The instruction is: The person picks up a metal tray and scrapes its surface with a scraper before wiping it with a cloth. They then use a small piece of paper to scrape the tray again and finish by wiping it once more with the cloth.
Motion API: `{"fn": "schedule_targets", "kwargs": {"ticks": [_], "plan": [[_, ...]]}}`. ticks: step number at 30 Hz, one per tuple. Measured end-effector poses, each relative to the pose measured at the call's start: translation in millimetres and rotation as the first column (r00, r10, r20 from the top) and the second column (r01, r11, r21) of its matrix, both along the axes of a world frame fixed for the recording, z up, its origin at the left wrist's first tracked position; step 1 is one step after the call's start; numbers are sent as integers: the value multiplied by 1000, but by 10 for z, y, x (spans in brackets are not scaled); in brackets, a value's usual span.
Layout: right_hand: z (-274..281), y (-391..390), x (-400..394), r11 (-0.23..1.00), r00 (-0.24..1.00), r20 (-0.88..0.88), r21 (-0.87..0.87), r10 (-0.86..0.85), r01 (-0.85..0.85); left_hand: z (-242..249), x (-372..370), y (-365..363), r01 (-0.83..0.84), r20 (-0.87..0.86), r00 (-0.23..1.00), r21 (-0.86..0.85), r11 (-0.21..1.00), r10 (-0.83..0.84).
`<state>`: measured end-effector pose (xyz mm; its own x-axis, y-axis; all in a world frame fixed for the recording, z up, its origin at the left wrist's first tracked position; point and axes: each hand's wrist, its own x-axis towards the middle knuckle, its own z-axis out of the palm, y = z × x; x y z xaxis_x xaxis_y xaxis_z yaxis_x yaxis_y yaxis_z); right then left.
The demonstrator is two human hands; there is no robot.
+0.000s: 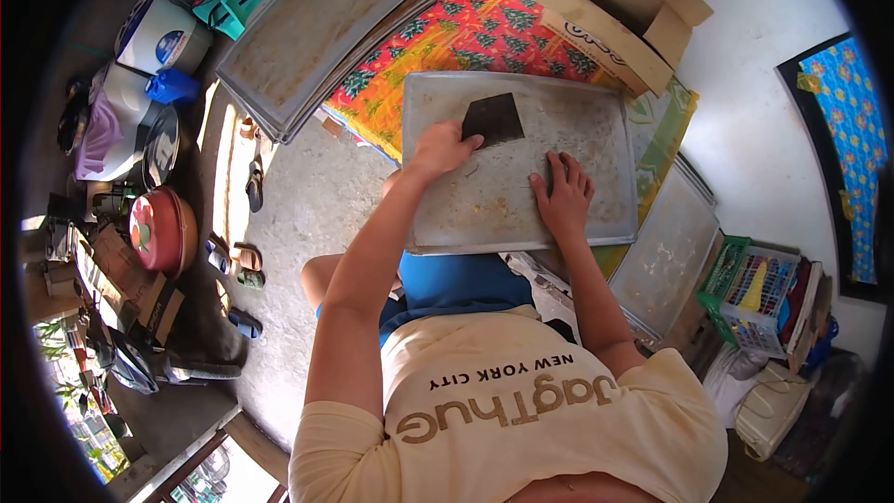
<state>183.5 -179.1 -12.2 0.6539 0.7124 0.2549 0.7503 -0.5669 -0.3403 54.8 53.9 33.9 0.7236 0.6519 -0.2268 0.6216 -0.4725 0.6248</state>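
My left hand (442,147) is closed on a dark flat scraper-like plate (495,120), thumb on top and fingers at its left edge. The plate lies against a worn metal baking tray (475,214), near the tray's upper middle. My right hand (564,194) rests on the tray's right part with its fingers spread, holding nothing. Brownish residue and small crumbs mark the tray's surface. Its near edge is over my lap, and its far part lies over a table with a patterned red cover (484,23).
Stacked metal trays (335,28) stand at the upper left. An opened cardboard box (619,19) sits at the table's far right. More trays (666,251) lean at my right, beside a plastic basket (754,298). Slippers (247,265) and a red basin (158,228) are to the left.
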Motion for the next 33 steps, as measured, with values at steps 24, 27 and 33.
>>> {"fn": "schedule_targets", "kwargs": {"ticks": [24, 27, 33], "plan": [[17, 15, 1, 1000, 1000, -6, 1, -1, 1, 21, 143, 5, 23, -32, 999, -85, 996, -26], [24, 12, -7, 1000, 1000, -8, -6, -7, 7, -41, 151, 20, -3, -23, 1000, -83, 997, 1], [18, 15, -3, 1000, 1000, -12, -7, -5, 5, 1, 164, -8, 8, -47, 999, -32, 999, -9]]}}
